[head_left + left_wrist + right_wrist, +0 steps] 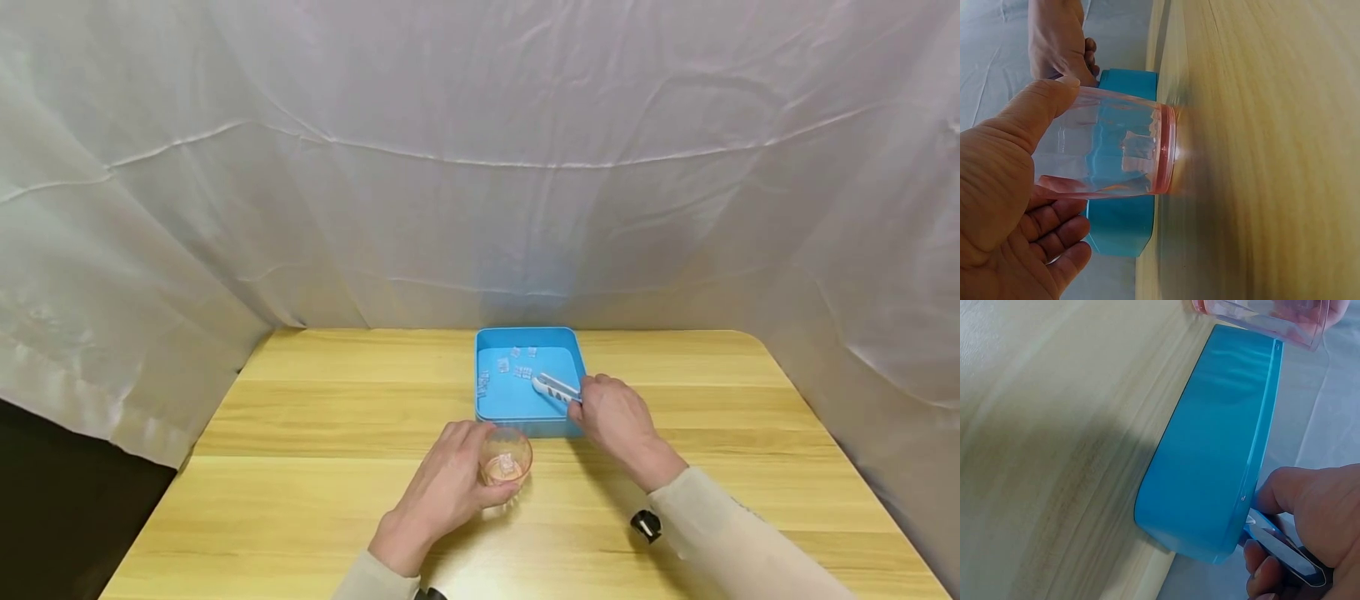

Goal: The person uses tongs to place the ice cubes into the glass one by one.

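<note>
My left hand [447,479] grips a clear pinkish cup [489,447] between thumb and fingers, and the cup stands on the table just in front of the blue tray [525,427]. Inside it, near the bottom, lies a clear ice-like cube [1139,150]. My right hand [618,417] holds a pair of tongs [557,390] over the tray's right side, their white tips pointing left and down into it. Several clear cubes [522,372] lie on the tray floor near the tips. Whether the tips have a cube between them I cannot tell. In the right wrist view, the tray's wall hides the tips.
The wooden table [315,483] extends to both sides of the tray. A pale cloth curtain [480,208] hangs behind the table and along both sides. A dark gap [67,500] shows at the lower left, beyond the table's edge.
</note>
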Tool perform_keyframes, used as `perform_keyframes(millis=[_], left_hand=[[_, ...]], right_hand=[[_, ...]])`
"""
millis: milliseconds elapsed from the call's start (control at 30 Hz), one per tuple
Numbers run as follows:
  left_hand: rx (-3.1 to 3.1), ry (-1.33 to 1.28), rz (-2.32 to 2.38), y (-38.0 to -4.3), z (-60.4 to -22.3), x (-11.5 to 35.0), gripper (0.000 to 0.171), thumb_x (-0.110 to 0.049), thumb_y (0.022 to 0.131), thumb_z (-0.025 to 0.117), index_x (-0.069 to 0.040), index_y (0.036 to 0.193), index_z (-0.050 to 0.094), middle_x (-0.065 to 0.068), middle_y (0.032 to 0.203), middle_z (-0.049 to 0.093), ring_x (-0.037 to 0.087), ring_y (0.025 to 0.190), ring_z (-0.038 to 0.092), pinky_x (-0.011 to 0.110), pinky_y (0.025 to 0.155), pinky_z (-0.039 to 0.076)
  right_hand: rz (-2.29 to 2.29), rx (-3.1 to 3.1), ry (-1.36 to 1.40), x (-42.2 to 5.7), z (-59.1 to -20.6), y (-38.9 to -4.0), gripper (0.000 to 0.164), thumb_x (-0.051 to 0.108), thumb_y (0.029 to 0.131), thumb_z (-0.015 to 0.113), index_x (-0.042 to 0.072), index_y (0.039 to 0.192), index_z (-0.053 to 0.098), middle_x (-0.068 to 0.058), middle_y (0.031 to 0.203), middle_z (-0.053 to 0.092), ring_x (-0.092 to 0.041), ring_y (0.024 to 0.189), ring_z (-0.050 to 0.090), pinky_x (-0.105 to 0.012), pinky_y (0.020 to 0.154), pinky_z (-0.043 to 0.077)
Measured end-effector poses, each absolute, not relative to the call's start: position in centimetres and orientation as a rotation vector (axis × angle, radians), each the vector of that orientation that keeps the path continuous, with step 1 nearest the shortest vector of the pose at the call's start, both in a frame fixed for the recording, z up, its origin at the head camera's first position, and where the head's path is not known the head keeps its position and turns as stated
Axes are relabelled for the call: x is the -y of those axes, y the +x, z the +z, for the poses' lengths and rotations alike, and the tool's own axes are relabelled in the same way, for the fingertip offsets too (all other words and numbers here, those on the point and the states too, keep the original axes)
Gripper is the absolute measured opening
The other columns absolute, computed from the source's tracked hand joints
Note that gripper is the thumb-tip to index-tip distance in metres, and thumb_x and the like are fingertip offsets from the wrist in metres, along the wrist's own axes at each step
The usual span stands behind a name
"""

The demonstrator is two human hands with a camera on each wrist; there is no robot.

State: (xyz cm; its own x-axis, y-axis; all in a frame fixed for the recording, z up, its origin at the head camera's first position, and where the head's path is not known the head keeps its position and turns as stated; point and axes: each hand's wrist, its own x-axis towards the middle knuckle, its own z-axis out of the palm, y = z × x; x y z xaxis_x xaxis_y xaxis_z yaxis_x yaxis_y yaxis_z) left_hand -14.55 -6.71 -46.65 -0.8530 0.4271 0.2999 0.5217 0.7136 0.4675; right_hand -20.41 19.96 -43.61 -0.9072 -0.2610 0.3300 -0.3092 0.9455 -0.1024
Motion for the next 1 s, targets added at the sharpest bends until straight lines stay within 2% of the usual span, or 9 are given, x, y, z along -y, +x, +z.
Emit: perform_keyframes(millis=[567, 1000], left_hand=[[2.742, -0.764, -0.815, -14.60, -46.71, 6.75, 0.076, -0.047, 0.081, 0.091, -0.006, 0.137, 0.061, 0.005, 0.127, 0.067, 0.022, 0.123, 0.058, 0.040, 0.106, 0.053], [2.763, -0.754, -0.837, -14.76, -46.72, 6.61, 0.076, -0.047, 0.081, 0.091, -0.006, 0.138, 0.060, 0.006, 0.129, 0.067, 0.022, 0.123, 0.058, 0.040, 0.107, 0.053]], right_hand=[[0.255, 2.759, 0.469, -20.52, -43.54, -20.09, 0.023, 0.009, 0.089, 0.071, 0.006, 0.074, 0.055, -0.002, 0.064, 0.043, -0.016, 0.057, 0.039, -0.028, 0.050, 0.038], [0.295, 2.734, 0.495, -20.90, -43.80, -20.09, 0.026, 0.006, 0.090, 0.072, 0.008, 0.071, 0.053, -0.001, 0.063, 0.041, -0.015, 0.056, 0.038, -0.026, 0.050, 0.036]])
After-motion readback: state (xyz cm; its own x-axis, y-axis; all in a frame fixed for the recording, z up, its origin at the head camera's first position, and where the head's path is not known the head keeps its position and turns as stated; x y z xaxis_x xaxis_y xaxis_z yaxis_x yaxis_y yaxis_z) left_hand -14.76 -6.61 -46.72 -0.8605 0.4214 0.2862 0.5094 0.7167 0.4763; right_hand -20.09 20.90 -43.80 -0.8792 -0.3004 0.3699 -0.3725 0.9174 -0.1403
